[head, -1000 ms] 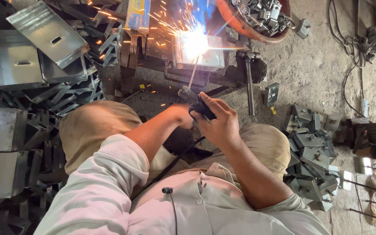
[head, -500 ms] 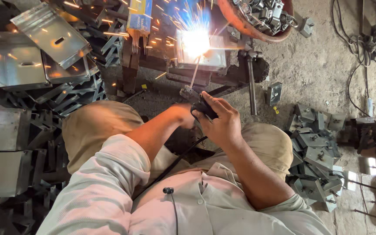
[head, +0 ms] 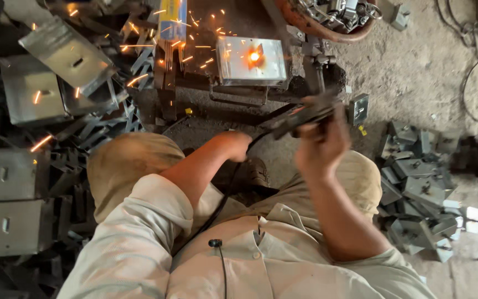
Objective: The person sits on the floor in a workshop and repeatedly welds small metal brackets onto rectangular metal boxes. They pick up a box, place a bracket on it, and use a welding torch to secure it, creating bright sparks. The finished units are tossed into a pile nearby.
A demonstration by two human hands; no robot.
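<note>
Head view: a welding electrode holder (head: 305, 115) is gripped in the closed right hand (head: 321, 145), lifted off the glowing metal plate (head: 252, 60). The left hand (head: 238, 143) is closed on the black cable (head: 222, 199). A weld seems just finished; lowering again would call for careful aim.

The right hand (head: 319, 147) grips the welding holder (head: 305, 115) (blurred here). Ahead of the grip, the way to the glowing metal plate (head: 251, 61) is open, only sparks cross it. Just beyond the grip stands a metal post (head: 315, 69). To its right, a heap of brackets (head: 416, 188) blocks the floor. Far to its left, stacked steel sheets (head: 34, 97) close the passage.
</note>
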